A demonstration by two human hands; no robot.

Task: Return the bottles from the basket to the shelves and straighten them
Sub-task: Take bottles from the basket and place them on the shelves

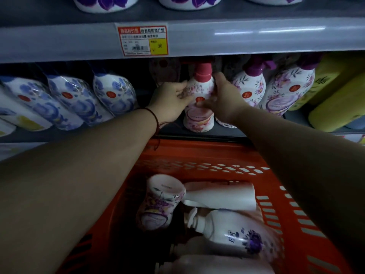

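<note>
Left hand (173,99) and right hand (223,99) clasp opposite sides of a white floral plastic pump bottle with a pink cap (199,99), upright on the grey metal shelf (227,128) between them. Below the forearms, an orange plastic basket (296,214) holds more bottles lying down.

A price tag (142,40) on the shelf edge (256,36) reads "30".

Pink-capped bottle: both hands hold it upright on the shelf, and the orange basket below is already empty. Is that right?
Not quite. The head view shows the orange basket still holding several bottles lying on their sides. The rest holds: the left hand and right hand have a grip on the upright pink-capped bottle on the shelf.
</note>
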